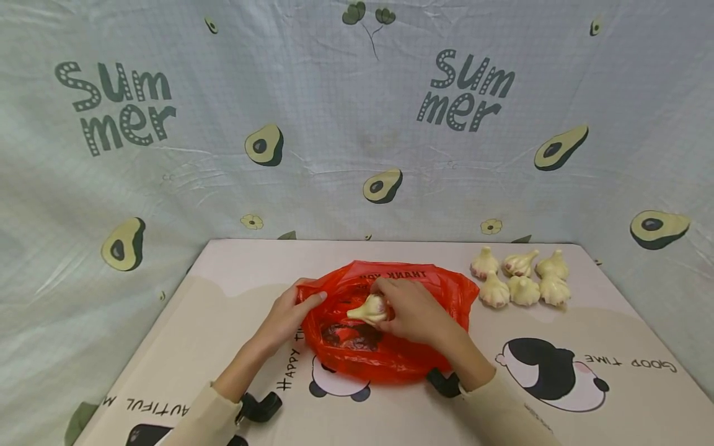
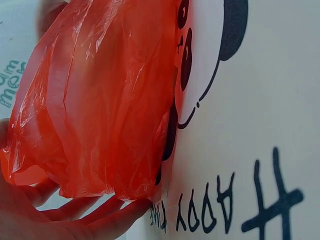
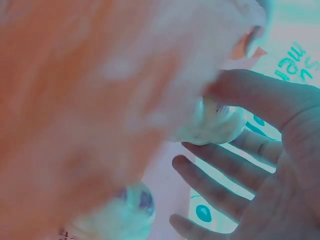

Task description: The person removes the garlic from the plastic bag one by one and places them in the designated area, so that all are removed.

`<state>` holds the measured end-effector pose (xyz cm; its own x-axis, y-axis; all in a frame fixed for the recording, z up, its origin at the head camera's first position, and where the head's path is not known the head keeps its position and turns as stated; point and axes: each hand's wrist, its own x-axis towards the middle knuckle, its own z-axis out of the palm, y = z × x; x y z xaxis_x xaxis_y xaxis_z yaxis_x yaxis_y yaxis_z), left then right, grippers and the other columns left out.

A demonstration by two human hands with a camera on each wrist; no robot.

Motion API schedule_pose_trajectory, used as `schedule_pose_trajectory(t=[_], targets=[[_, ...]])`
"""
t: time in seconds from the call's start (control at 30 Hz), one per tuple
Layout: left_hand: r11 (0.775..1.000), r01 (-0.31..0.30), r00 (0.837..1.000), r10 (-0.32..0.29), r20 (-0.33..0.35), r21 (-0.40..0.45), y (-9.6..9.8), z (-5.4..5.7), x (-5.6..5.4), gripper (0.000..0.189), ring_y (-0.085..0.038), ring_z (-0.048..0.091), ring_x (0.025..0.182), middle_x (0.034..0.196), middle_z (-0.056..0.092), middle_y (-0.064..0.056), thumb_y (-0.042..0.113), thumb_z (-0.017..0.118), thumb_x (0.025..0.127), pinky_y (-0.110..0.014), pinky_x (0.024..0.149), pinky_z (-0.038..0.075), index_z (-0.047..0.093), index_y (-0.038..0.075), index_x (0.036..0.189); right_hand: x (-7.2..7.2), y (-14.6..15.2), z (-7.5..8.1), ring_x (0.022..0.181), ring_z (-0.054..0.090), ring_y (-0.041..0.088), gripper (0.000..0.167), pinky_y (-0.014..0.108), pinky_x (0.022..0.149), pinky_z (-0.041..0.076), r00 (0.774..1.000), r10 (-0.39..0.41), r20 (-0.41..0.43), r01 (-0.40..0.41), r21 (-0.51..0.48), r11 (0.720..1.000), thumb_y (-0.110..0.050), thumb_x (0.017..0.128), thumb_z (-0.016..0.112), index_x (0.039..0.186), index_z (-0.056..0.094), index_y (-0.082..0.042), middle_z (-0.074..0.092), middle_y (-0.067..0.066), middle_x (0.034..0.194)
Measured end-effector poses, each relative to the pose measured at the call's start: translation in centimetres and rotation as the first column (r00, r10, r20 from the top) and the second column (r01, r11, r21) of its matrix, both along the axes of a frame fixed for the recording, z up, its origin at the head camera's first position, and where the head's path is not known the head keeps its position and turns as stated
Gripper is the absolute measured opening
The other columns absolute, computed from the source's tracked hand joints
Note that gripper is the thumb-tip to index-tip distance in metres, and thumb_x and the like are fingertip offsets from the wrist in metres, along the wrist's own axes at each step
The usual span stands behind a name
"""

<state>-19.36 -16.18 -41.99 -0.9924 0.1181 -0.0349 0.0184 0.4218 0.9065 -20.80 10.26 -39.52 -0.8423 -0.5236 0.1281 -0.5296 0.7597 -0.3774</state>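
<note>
A red plastic bag (image 1: 390,359) lies on the table with its mouth spread toward me. My left hand (image 1: 286,316) grips the bag's left rim, thumb over the edge; in the left wrist view its fingers (image 2: 115,220) lie along the outside of the film. Between the thumb and fingers of my right hand (image 1: 415,310) is a garlic bulb (image 1: 372,308), held over the bag's mouth with its stem pointing left. The right wrist view shows this bulb (image 3: 215,125) pinched, the other fingers spread, and blurred red film covering much of the picture.
Several garlic bulbs (image 1: 524,290) stand in two rows at the table's back right, beside the bag. A dark phone-like object (image 1: 146,435) lies at the front left. The printed cloth (image 1: 323,93) hangs behind the table (image 1: 234,266).
</note>
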Motion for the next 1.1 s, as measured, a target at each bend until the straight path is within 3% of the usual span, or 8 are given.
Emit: schedule_pose_trajectory(t=[0.23,0.57,0.67,0.87,1.1], targets=[[1.000,0.000,1.000,0.000,-0.005,-0.009,0.0,0.0,0.0,0.045,-0.028,0.065,0.123,0.137,0.066,-0.010,0.037,0.058,0.103,-0.047,0.105,0.057,0.055,0.012,0.140,0.4,0.4,1.1,0.113,0.060,0.019,0.055,0.045,0.094,0.059,1.000,0.008,0.025,-0.007,-0.050,0.999,-0.024,0.080,0.088,0.131,0.065,-0.022,0.066,-0.002,0.125],[1.000,-0.006,1.000,0.006,0.001,-0.018,0.1,0.1,0.0,0.046,-0.027,0.064,0.125,0.138,0.066,-0.010,0.037,0.057,0.103,-0.048,0.107,0.055,0.054,0.011,0.142,0.8,1.4,3.1,0.097,0.058,0.014,0.049,0.028,0.083,0.057,1.000,0.016,0.008,-0.014,-0.173,0.985,-0.019,0.082,0.086,0.122,0.057,-0.016,0.063,-0.001,0.116],[1.000,-0.005,1.000,0.005,0.002,-0.020,0.1,0.2,0.1,0.046,-0.027,0.064,0.125,0.139,0.066,-0.010,0.036,0.057,0.103,-0.048,0.107,0.055,0.054,0.011,0.142,0.9,1.9,3.7,0.099,0.060,0.014,0.052,0.030,0.086,0.059,1.000,0.027,-0.004,-0.027,-0.240,0.970,-0.016,0.082,0.085,0.125,0.056,-0.012,0.063,0.001,0.116],[1.000,-0.004,1.000,0.004,0.002,-0.023,0.2,0.2,0.1,0.045,-0.027,0.064,0.124,0.138,0.066,-0.010,0.036,0.058,0.103,-0.048,0.107,0.055,0.054,0.012,0.141,1.3,3.0,5.0,0.112,0.062,0.019,0.065,0.040,0.094,0.061,0.999,0.014,-0.052,-0.031,-0.336,0.941,-0.013,0.083,0.083,0.141,0.053,-0.013,0.060,0.004,0.135],[1.000,-0.007,1.000,0.007,-0.001,-0.020,0.2,0.2,0.1,0.045,-0.027,0.065,0.123,0.137,0.066,-0.010,0.035,0.058,0.103,-0.047,0.106,0.056,0.054,0.011,0.141,1.8,4.1,6.3,0.111,0.064,0.021,0.058,0.040,0.091,0.063,0.994,-0.014,-0.110,-0.031,-0.393,0.919,-0.006,0.084,0.080,0.137,0.059,-0.014,0.058,0.007,0.133]])
